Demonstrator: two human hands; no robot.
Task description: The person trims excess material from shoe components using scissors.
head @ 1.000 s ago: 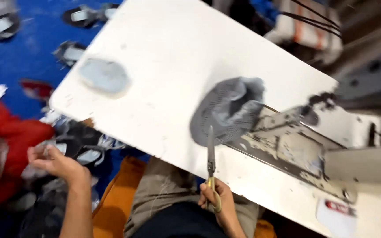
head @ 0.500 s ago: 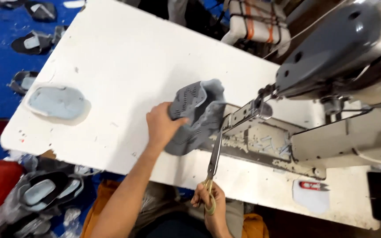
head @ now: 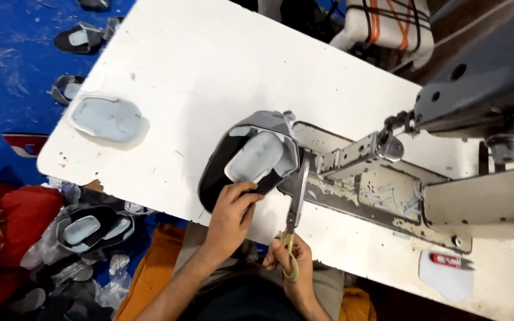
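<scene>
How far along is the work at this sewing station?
Done: one pale grey shoe piece lies aside on the white table. In hand: left hand steadies the dark grey shoe upper; right hand holds yellow-handled scissors against it. Left: uppers heaped on the floor.

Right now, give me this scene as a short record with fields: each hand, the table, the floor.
left hand: grips near edge of a dark shoe upper with pale grey lining, lying on the table
right hand: holds scissors, blades pointing at the upper
table: white; a grey insole piece at its left end, a sewing machine on the right, a red snipper near the right corner
floor: blue, scattered shoe parts
</scene>
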